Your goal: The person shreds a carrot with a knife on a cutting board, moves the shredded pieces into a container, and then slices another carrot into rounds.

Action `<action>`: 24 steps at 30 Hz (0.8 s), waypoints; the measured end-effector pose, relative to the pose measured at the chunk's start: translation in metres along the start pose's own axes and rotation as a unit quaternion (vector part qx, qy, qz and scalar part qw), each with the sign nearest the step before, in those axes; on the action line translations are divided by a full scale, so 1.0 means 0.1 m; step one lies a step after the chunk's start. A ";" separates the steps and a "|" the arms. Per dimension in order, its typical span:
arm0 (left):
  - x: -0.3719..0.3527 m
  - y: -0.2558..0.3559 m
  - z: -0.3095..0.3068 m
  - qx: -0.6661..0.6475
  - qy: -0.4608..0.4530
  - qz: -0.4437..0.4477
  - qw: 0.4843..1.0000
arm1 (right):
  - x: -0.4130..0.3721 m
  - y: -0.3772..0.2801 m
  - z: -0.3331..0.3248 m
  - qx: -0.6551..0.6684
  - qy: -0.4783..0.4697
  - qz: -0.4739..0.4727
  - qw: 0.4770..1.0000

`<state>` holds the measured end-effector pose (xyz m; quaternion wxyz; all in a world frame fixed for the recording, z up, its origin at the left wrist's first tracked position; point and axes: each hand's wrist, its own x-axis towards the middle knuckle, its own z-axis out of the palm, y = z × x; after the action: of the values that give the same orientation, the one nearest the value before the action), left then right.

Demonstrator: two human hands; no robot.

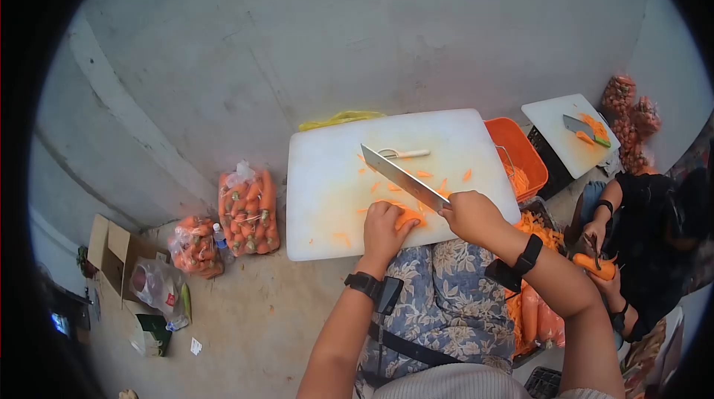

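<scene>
In the middle of the frame, the left hand (385, 228) was curled over a carrot (408, 217) and pressed it down on the big white board (327, 176). The right hand (472, 214) was closed tight around the handle of a wide knife (405, 179). The blade pointed up and to the left, just beside the carrot. Small orange bits lay on the board, and a peeler (401, 153) lay near its top edge. An orange basket (513, 147) stood at the board's right side. Bags of carrots (249, 209) sat on the floor at the left. At the far right, another person's hand (595, 234) was just above a carrot (595, 266).
</scene>
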<state>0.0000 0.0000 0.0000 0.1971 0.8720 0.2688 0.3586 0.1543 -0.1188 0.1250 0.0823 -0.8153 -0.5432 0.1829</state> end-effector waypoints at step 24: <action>0.02 0.01 0.02 0.015 0.010 0.003 1.000 | 0.24 0.28 0.36 0.034 0.007 -0.019 0.999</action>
<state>0.0031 -0.0001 0.0000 0.1806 0.8719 0.2733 0.3640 0.1727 -0.1097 0.0780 0.1171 -0.8026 -0.5517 0.1941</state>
